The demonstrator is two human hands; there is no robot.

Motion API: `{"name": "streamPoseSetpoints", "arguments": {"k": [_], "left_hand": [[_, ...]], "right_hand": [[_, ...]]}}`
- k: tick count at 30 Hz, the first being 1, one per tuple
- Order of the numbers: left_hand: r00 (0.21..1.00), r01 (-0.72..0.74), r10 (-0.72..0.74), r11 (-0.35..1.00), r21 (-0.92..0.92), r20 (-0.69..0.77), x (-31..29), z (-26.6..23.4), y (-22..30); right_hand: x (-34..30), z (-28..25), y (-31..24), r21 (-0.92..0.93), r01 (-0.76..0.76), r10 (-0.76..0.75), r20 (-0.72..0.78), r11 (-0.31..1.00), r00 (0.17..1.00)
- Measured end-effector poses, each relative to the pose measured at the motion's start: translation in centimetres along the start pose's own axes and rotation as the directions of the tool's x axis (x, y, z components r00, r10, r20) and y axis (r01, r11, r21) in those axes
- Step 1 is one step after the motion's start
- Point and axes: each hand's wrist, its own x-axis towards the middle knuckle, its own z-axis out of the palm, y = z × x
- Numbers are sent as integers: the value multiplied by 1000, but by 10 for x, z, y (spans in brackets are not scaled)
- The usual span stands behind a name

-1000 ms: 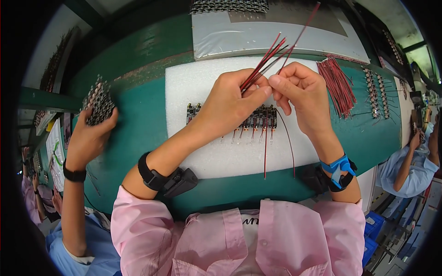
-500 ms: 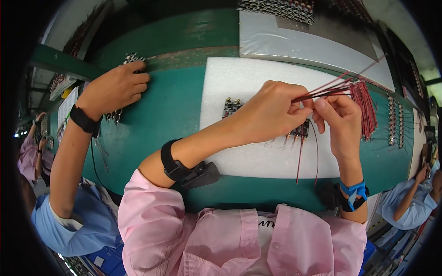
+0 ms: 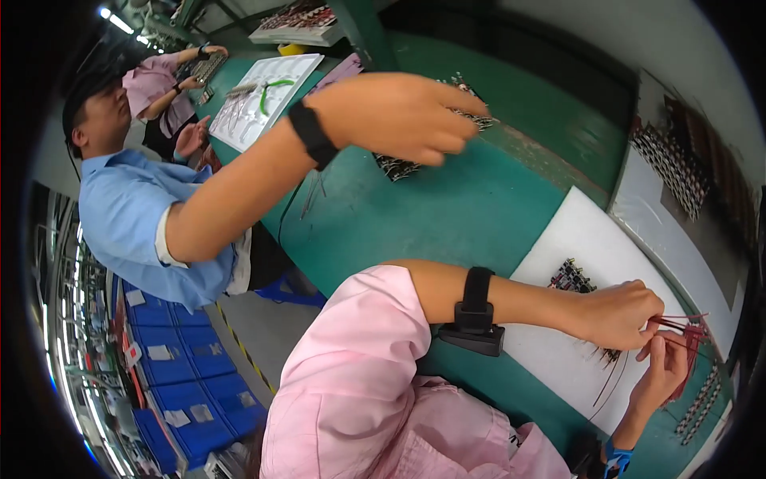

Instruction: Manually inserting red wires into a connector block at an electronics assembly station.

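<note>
My left hand [image 3: 618, 313] is closed around a few thin red and black wires [image 3: 674, 322], whose ends stick out to the right. Just below, my right hand [image 3: 662, 371] has its fingertips pinched at these wires, close against the left; the exact grip is partly hidden. Both hands are over the right edge of a white foam sheet [image 3: 570, 231]. On the foam, a group of small dark circuit boards [image 3: 572, 275] lies beyond my left forearm. More boards [image 3: 610, 354] with trailing wires show below my left wrist. A bundle of red wires [image 3: 691, 355] lies beside my right hand.
A co-worker's hand [image 3: 407, 120] reaches across the green table [image 3: 447, 215] over clusters of small parts [image 3: 396, 168]. Farther left, a white tray [image 3: 307, 68] holds green-handled pliers [image 3: 266, 94]. Strips of components [image 3: 698, 405] lie at right. Blue bins [image 3: 187, 391] stand at lower left.
The view has swung left, so my hands now appear at the far right. They stay together at the wires. The co-worker's hand has lifted or shifted above the small parts and is slightly blurred.
</note>
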Motion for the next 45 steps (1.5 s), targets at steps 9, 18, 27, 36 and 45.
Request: {"name": "streamPoseSetpoints", "arguments": {"k": [9,18,27,36,45], "left_hand": [[975,-222,219,950,219,34,1,10,-10],[982,-187,183,967,172,37,6,12,-15],[992,-127,125,961,244,25,5,14,-21],[995,100,-94,976,194,-39,6,2,-19],[960,279,-279,959,59,3,-7,-9,-21]], "right_hand": [[-8,1,3,-132,44,-60,-113,990,992],[-12,3,-5,-47,72,-76,-86,996,993],[-10,-5,-2,-33,-24,23,-31,999,999],[28,-20,48,-160,16,7,144,987,990],[21,-12,46,-236,-34,105,294,971,950]]}}
